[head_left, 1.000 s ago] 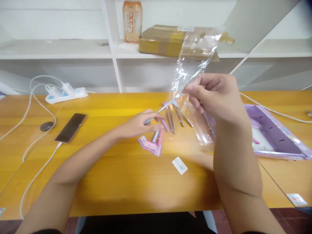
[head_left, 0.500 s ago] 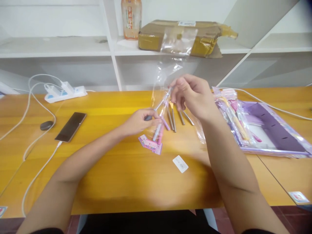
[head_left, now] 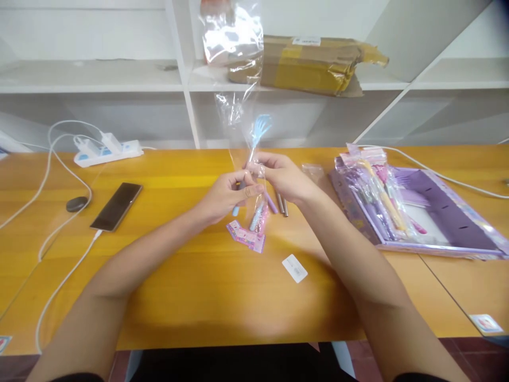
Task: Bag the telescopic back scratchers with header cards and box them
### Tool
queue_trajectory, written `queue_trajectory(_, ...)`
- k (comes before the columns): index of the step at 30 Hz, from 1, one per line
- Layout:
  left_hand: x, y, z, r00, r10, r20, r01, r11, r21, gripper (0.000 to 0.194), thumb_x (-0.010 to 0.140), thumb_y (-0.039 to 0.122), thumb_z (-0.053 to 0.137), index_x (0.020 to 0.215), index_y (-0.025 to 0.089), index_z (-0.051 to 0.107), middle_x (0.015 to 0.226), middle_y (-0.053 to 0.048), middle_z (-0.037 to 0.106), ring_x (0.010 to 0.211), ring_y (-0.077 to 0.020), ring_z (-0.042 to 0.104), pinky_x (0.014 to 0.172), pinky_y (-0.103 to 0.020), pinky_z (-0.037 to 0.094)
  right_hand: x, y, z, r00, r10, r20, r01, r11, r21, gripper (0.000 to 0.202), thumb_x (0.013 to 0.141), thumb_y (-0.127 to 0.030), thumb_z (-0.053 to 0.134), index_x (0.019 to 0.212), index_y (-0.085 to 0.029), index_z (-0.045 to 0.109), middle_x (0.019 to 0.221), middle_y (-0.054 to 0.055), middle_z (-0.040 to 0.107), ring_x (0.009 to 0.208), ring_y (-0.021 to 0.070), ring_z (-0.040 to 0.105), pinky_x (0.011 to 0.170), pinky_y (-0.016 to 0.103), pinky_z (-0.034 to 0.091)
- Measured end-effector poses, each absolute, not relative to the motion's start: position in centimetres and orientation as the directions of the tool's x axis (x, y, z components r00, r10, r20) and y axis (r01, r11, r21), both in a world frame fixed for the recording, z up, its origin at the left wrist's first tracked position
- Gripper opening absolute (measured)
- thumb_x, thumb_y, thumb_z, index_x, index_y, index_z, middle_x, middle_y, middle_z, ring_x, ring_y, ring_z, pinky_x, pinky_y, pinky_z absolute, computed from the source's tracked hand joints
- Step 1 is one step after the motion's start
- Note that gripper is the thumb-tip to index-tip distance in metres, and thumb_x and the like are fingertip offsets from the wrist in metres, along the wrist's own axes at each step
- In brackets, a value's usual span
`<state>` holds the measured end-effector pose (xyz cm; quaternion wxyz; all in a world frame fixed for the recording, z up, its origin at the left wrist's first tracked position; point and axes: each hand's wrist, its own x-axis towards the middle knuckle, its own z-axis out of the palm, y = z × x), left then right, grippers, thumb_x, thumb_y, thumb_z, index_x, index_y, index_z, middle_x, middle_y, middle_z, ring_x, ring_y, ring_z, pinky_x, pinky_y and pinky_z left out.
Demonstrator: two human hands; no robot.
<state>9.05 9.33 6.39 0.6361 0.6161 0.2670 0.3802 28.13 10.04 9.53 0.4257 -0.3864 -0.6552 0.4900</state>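
Observation:
A light-blue slotted spatula stands tilted between my hands, its fanned head up and its handle end below my left fingers. My left hand is closed around its handle and also touches a clear plastic bag that rises above. With closed fingers, my right hand pinches the bag's film beside the shaft; whether it grips the shaft too is hidden. Below, pink and blue handles lie by a pink printed card. Metal shafts stick out under my right hand.
On the right sits a purple tray with bagged utensils. A white label lies in front. Leftward are a phone, its cable, a black puck and a power strip. A taped carton is on the shelf.
My right hand has come down and left to meet my left hand. The bag's upper part has swung left, and the blue spatula's head now shows above my hands.

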Motion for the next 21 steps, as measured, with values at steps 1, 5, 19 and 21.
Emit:
queue_trajectory(1,9.0,9.4,6.4,0.561,0.816,0.14,-0.155,-0.062,0.986,0.052,0.08,0.062,0.095,0.076,0.02,0.064,0.071,0.004,0.055,0.058,-0.0077,0.047,0.052,-0.024,0.035,28.0,10.2,9.3,-0.318,0.93,0.183,0.073,0.217,-0.973,0.054,0.083,-0.073,0.085,0.082,-0.023,0.067,0.082,0.0,0.064,0.079,0.0158,0.059,0.079,0.032,0.053)
queue_trajectory(5,8.5,10.3,7.0,0.471,0.84,0.27,-0.212,-0.189,0.959,0.044,0.077,0.06,0.097,0.081,0.02,0.079,0.096,-0.003,0.07,0.089,-0.0132,0.063,0.081,-0.028,0.05,28.2,10.3,9.9,-0.149,0.937,0.315,-0.072,0.308,-0.949,0.053,0.084,-0.074,0.085,0.092,-0.027,0.063,0.089,0.001,0.066,0.083,0.0175,0.063,0.077,0.033,0.056)
queue_trajectory(19,6.1,11.9,5.0,0.621,0.748,0.235,-0.399,0.044,0.916,0.059,0.059,0.051,0.109,0.076,0.02,0.061,0.084,0.001,0.065,0.074,-0.0116,0.06,0.072,-0.028,0.048,29.1,3.0,6.7,-0.291,0.955,-0.051,-0.124,-0.09,-0.988,0.061,0.087,-0.081,0.077,0.107,-0.024,0.07,0.087,0.003,0.073,0.048,0.0068,0.026,0.043,0.028,0.016)
queue_trajectory(21,6.4,10.9,3.7,0.63,0.753,0.193,-0.39,0.092,0.916,0.061,0.053,0.049,0.111,0.077,0.019,0.063,0.086,-0.001,0.068,0.08,-0.0133,0.064,0.077,-0.028,0.051,28.6,2.0,5.1,-0.275,0.953,-0.13,-0.139,-0.173,-0.975,0.06,0.084,-0.076,0.083,0.111,-0.024,0.069,0.09,0.003,0.075,0.048,0.0059,0.023,0.043,0.027,0.015)
